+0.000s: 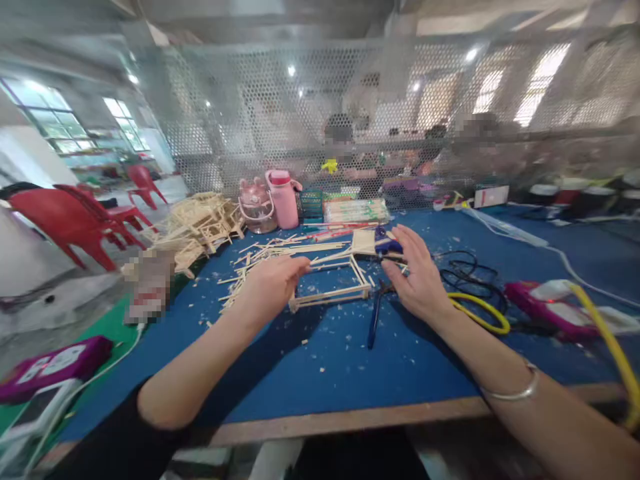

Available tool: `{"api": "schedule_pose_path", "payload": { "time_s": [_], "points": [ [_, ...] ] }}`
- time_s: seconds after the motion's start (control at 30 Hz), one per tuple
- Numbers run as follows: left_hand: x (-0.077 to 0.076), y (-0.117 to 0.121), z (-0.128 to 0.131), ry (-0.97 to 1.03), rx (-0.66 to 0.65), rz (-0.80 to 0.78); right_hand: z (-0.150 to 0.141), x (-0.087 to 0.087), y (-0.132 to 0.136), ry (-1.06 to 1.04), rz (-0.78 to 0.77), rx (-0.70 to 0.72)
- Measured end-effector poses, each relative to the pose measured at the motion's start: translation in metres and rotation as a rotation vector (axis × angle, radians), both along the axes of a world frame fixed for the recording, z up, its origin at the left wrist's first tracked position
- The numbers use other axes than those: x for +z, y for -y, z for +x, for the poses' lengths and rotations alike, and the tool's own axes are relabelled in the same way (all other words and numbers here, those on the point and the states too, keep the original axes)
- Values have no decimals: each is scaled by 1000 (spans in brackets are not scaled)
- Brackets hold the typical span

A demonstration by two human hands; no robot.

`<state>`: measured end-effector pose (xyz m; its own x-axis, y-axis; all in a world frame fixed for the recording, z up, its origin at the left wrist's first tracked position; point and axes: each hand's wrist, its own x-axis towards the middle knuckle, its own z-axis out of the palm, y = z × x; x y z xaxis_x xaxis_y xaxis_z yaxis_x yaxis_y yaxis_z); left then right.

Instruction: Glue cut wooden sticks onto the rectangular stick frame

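My left hand [270,285] is closed in a pinch at the far left corner of a box-shaped frame of thin wooden sticks [333,293]; its fingers hide part of that corner. Spread and curved, my right hand [417,277] is at the frame's right, close to a blue tool that looks like a glue gun [389,247]. I cannot tell whether its fingertips touch the tool. A pair of blue-handled pliers [374,323] lies between the frame and my right hand. Behind the frame is a small wooden block or panel [363,241].
Loose sticks [245,267] and a pile of stick assemblies [207,223] lie at left. A pink bottle [286,203] and a clear jug [257,210] stand behind. Black cable [467,270], a yellow cord [485,320] and a purple power strip [550,310] occupy the right.
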<state>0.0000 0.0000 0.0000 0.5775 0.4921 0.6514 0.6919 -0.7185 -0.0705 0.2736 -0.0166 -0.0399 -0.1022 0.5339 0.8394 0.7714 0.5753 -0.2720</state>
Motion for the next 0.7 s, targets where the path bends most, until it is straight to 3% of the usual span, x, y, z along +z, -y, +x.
{"api": "schedule_pose_path", "payload": {
  "time_s": [0.17, 0.3, 0.4, 0.57, 0.7],
  "points": [
    [-24, 26, -1, 193, 11, -176, -5, -4, 2, 0, -283, 231],
    [-26, 20, -8, 534, 16, -495, 0, -7, -1, -194, -505, 300],
    [-23, 17, -12, 765, -61, -630, 4, -7, -3, -305, -575, 338],
    [-24, 23, -12, 806, -127, -633, 6, -6, -2, -341, -588, 353],
    [-23, 27, -10, 716, -41, -542, 5, -4, -1, -470, -636, 422]
  ]
}}
